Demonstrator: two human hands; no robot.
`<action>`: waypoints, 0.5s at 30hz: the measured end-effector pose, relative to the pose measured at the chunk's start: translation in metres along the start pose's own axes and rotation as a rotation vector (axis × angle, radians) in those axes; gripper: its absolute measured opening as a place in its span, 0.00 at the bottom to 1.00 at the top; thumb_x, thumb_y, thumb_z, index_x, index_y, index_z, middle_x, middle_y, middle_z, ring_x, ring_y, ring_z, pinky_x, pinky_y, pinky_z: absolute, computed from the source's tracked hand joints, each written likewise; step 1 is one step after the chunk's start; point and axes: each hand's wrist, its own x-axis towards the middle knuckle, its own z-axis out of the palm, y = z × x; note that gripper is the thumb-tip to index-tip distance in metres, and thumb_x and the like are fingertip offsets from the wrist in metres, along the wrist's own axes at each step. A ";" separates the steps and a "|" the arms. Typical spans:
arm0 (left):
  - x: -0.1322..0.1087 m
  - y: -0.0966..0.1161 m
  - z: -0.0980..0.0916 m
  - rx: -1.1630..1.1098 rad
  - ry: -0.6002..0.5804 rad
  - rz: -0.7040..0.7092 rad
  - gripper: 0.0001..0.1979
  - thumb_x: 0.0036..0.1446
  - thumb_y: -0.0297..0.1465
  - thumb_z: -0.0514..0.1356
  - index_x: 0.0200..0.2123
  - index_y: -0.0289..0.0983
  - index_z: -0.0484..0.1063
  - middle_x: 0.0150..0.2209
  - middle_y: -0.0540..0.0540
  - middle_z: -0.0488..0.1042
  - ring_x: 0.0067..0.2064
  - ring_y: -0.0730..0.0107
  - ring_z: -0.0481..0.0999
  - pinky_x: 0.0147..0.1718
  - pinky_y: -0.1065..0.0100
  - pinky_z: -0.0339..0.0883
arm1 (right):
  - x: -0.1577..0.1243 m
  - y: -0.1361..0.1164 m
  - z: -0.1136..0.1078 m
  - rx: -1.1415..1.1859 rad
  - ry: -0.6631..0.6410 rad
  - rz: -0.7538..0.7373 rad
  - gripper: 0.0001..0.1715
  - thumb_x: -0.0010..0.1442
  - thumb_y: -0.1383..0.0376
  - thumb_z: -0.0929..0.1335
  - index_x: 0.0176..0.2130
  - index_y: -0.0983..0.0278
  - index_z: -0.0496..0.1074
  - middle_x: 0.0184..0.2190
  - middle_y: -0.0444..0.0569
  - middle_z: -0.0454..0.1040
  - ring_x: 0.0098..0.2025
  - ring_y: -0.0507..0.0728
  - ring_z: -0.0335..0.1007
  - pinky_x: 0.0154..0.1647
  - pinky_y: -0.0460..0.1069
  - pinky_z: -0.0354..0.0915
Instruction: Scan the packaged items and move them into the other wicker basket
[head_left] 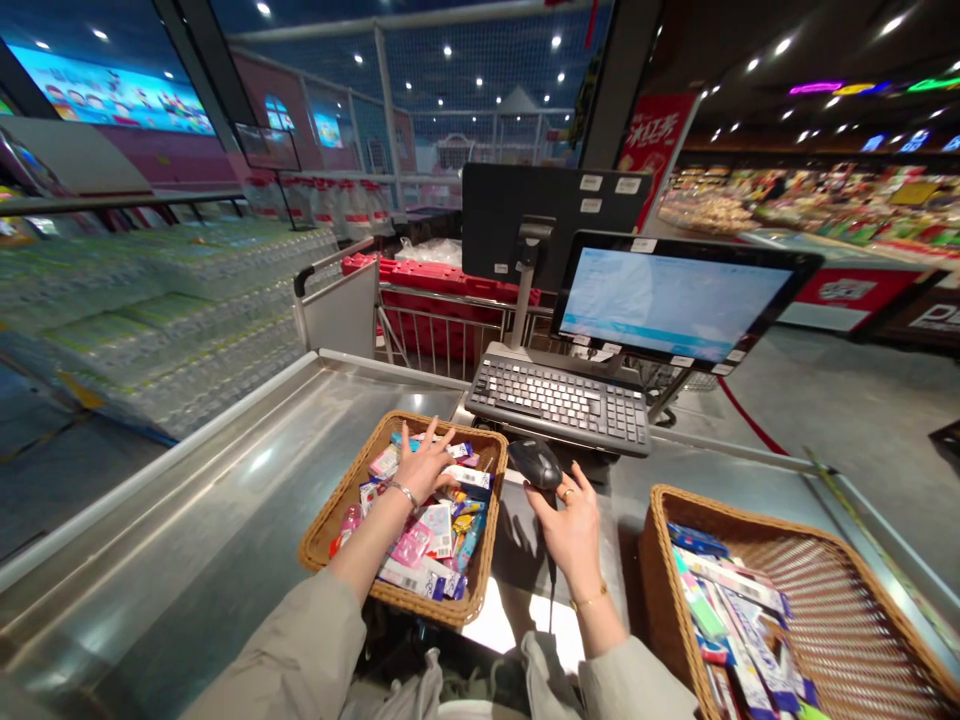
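My left hand (429, 468) reaches over a wicker basket (311, 540), palm down with its fingers spread. Beneath it lie mixed small packets (439, 525), several with white barcode labels; whether the fingertips touch them is hard to see. Just right of this basket, my right hand (574, 525) is around the handle of a black handheld barcode scanner (535, 463). My thumb is on the handle's left side and my fingers on its right. The scanner's head points away from me, and a dark cord (553, 595) hangs below. My palm hides part of the handle.
A keyboard (559, 400) and a lit monitor (675, 300) stand behind the scanner. On the right, a second wicker basket (847, 590) holds small packages on its left side. The metal counter (225, 520) has a raised edge. A shopping cart (435, 330) stands beyond it.
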 end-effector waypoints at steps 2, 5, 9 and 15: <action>-0.001 0.000 -0.006 0.009 0.056 -0.042 0.09 0.56 0.41 0.64 0.38 0.46 0.77 0.65 0.47 0.62 0.70 0.41 0.46 0.56 0.24 0.16 | 0.001 0.000 0.000 0.023 0.009 -0.013 0.18 0.55 0.54 0.68 0.41 0.61 0.80 0.50 0.52 0.77 0.67 0.65 0.51 0.64 0.63 0.51; -0.002 0.002 -0.017 0.022 0.151 -0.098 0.09 0.56 0.39 0.63 0.40 0.46 0.78 0.65 0.47 0.62 0.70 0.40 0.44 0.57 0.25 0.15 | 0.001 -0.003 -0.001 0.053 0.020 -0.030 0.18 0.55 0.55 0.68 0.41 0.61 0.80 0.50 0.52 0.77 0.67 0.64 0.51 0.65 0.62 0.52; 0.001 0.011 -0.033 0.025 0.254 -0.138 0.10 0.56 0.40 0.63 0.40 0.45 0.78 0.64 0.46 0.63 0.70 0.40 0.44 0.57 0.25 0.13 | 0.001 -0.007 -0.002 0.052 0.018 -0.048 0.17 0.54 0.57 0.69 0.41 0.60 0.80 0.51 0.51 0.76 0.67 0.64 0.51 0.65 0.63 0.52; 0.009 0.031 -0.040 0.035 0.386 -0.163 0.10 0.57 0.41 0.62 0.39 0.45 0.77 0.64 0.46 0.63 0.71 0.43 0.43 0.59 0.28 0.12 | -0.001 -0.011 -0.006 0.019 0.026 -0.061 0.16 0.53 0.57 0.69 0.40 0.60 0.80 0.50 0.51 0.77 0.66 0.65 0.53 0.64 0.64 0.53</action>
